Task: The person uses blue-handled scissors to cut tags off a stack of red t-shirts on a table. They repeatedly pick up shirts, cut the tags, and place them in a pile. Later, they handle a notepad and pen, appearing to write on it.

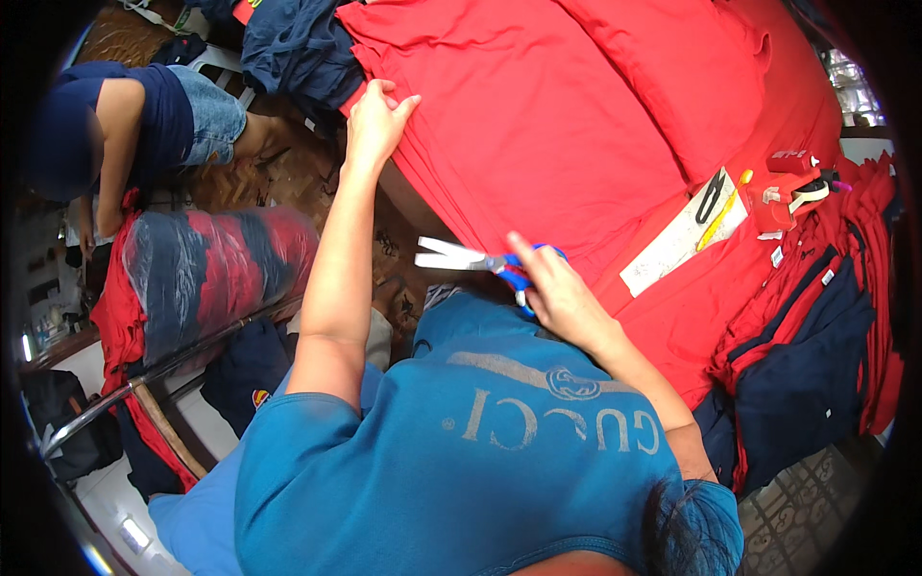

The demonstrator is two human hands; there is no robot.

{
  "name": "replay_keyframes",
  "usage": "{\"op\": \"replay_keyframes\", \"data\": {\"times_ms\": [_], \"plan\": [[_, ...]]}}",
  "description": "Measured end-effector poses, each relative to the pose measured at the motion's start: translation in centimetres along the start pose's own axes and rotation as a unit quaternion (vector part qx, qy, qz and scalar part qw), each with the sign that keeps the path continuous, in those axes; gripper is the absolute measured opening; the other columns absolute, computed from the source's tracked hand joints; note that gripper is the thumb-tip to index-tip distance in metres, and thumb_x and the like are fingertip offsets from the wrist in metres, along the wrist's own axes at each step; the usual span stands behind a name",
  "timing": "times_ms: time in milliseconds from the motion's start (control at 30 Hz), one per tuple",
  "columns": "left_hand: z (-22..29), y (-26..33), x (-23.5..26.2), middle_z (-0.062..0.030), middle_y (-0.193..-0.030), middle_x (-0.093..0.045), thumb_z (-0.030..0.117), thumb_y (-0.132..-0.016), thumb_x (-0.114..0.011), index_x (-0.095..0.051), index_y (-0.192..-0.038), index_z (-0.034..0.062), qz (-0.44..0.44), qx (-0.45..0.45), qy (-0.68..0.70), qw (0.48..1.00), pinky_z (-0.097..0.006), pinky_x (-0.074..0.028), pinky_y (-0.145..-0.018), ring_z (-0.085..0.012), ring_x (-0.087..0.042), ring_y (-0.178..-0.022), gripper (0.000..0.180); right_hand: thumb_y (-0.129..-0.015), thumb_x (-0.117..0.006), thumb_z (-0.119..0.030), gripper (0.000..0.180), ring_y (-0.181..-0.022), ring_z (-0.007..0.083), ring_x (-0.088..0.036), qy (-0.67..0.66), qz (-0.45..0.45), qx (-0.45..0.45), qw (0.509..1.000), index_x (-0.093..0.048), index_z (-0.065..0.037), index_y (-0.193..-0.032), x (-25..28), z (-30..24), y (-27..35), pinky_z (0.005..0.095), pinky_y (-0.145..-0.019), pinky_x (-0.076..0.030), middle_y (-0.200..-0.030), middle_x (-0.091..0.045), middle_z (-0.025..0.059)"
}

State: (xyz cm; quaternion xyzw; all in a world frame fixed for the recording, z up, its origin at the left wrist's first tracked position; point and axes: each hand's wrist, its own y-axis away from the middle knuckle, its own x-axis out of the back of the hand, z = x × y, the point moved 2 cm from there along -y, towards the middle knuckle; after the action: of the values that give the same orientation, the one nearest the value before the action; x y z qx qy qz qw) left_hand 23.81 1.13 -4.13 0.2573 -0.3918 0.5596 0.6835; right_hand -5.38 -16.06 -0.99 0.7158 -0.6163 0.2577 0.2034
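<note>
Red cloth (519,125) lies spread in layers over the work surface ahead of me. At its left edge is my left hand (375,125), fingers curled on the cloth's border and thumb held apart; part of that grip is hidden. My right hand (569,296) holds scissors (456,256) with blue and red handles near the cloth's front edge. The blades are spread and point left, with nothing visible between them. To the right of this hand, a white pattern piece (658,257) rests on the cloth, carrying a yellow pen (715,228) and a small black tool (710,198).
A red tape dispenser (792,202) sits at the right, above folded navy and red garments (802,360). Dark blue clothes (300,53) are heaped at the far left corner. Another person (144,115) bends near a plastic-wrapped garment bundle (216,264), behind a metal rail (173,363).
</note>
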Motion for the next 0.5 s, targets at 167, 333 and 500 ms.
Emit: {"op": "replay_keyframes", "data": {"times_ms": [167, 333, 500], "plan": [[-1.2, -1.4, -0.1, -0.0104, -0.079, -0.068, 0.018, -0.095, -0.057, -0.061, -0.109, -0.0054, -0.019, 0.138, 0.257, 0.956, -0.026, -0.055, -0.059, -0.0142, -0.067, -0.063, 0.028, -0.085, -0.058, 0.0, 0.055, -0.078, 0.0323, -0.052, 0.017, -0.012, 0.065, 0.998, -0.043, -0.006, -0.138, 0.7, 0.3, -0.7, 0.0425, -0.07, -0.044, -0.087, -0.051, 0.0166], [-0.8, -1.6, 0.4, -0.0096, -0.074, -0.065, 0.031, -0.093, -0.061, -0.063, -0.103, -0.0068, -0.02, 0.14, 0.226, 0.964, -0.026, -0.054, -0.055, -0.0135, -0.064, -0.057, 0.039, -0.082, -0.059, 0.002, 0.054, -0.102, 0.0389, -0.058, -0.064, -0.124, -0.07, 0.988, -0.047, -0.01, -0.133, 4.2, -1.7, 1.0, 0.0442, -0.085, -0.049, -0.112, -0.058, 0.0188], [-2.7, -4.9, -0.9, -0.0084, -0.074, -0.066, 0.032, -0.094, -0.06, -0.062, -0.092, -0.0047, 0.038, 0.144, 0.354, 0.923, -0.027, -0.051, -0.052, -0.0136, -0.063, -0.056, 0.037, -0.08, -0.059, 0.004, 0.053, -0.101, 0.0362, -0.059, -0.083, -0.135, -0.115, 0.981, -0.049, -0.009, -0.131, 5.5, -1.6, 2.6, 0.043, -0.085, -0.049, -0.111, -0.058, 0.0183]]}}
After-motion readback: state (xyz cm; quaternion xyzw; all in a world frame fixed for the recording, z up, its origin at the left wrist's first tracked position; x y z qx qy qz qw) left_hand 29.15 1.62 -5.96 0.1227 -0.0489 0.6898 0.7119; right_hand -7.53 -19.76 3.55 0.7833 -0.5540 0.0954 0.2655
